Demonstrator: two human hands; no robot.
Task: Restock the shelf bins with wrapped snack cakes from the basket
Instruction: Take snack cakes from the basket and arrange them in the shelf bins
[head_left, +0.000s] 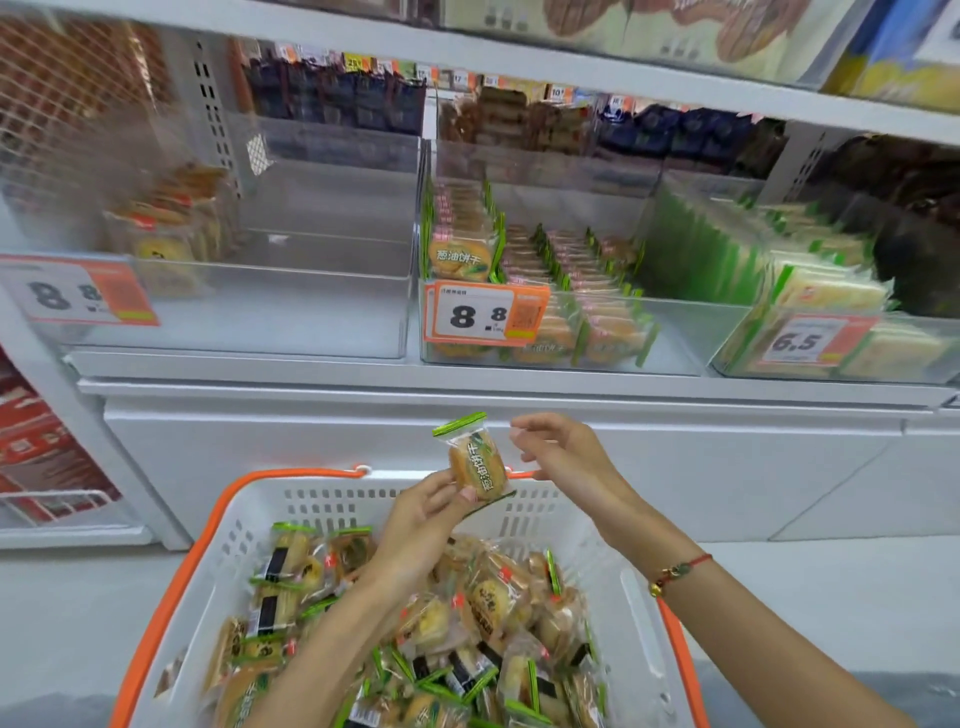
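Observation:
My left hand (423, 512) pinches a green-edged wrapped snack cake (475, 460) by its lower end and holds it upright above the far rim of the basket (218, 551). My right hand (558, 449) hovers just to the right of the cake with loosely spread fingers and holds nothing. The white basket with orange rim is piled with several wrapped cakes (488, 603). Directly above, the middle clear shelf bin (691, 332) holds rows of matching green-edged cakes (566, 270) behind an 8.8 price tag (485, 314).
The left clear bin (311, 312) holds only a few orange-labelled cakes (166, 228) at its left side. The right bin (914, 353) with a 6.5 tag is packed with pale cakes. A white cabinet front (311, 431) stands below the shelf. More goods fill higher shelves.

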